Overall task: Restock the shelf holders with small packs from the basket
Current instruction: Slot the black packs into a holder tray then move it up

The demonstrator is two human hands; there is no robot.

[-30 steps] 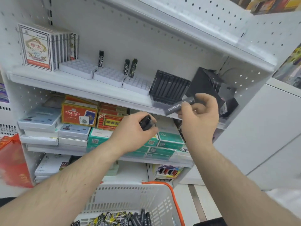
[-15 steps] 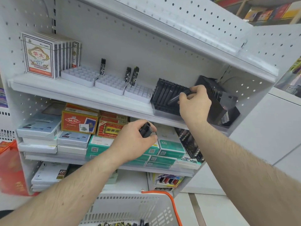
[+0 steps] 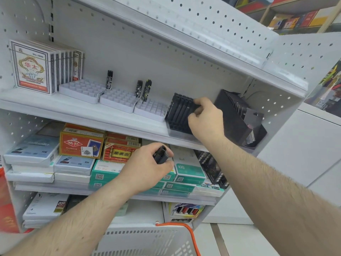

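Two hands are busy. Our right hand [image 3: 204, 118] pinches a small pack into the black holder [image 3: 178, 112] on the shelf. Our left hand [image 3: 147, 168] grips more packs [image 3: 160, 154]. Next we should pass one over. The basket [image 3: 147, 239] waits below.

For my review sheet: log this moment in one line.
right hand: at black slotted holder | left hand: grips black packs | basket: below
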